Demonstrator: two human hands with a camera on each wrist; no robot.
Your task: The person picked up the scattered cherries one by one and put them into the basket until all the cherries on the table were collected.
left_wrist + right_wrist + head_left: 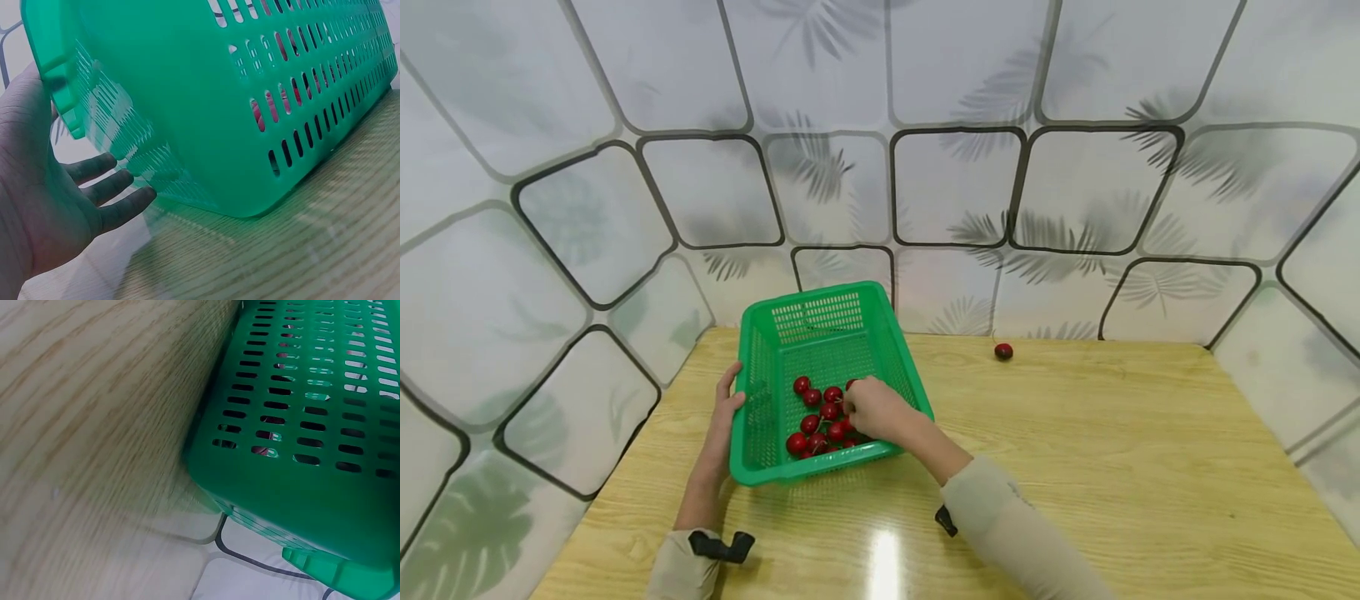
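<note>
A green plastic basket (820,350) with slotted sides sits on the table, holding several dark red cherries (812,423), some with stems. My left hand (724,408) is at the basket's left side. In the left wrist view, three fingers (115,187) of it stretch out straight along the slotted wall; part of the hand lies behind the rim. Inside the basket, my right hand (880,410) reaches down among the cherries with bent fingers. Its fingertips are hidden, so what they pinch cannot be made out. The right wrist view shows the basket's slotted outer wall (294,475), not the hand.
One more cherry (1003,352) lies on the wood-grain table (1075,442), to the right of the basket near the back edge. A pale wall covering (955,183) with dark outlines and leaf prints rises behind the table and along both sides.
</note>
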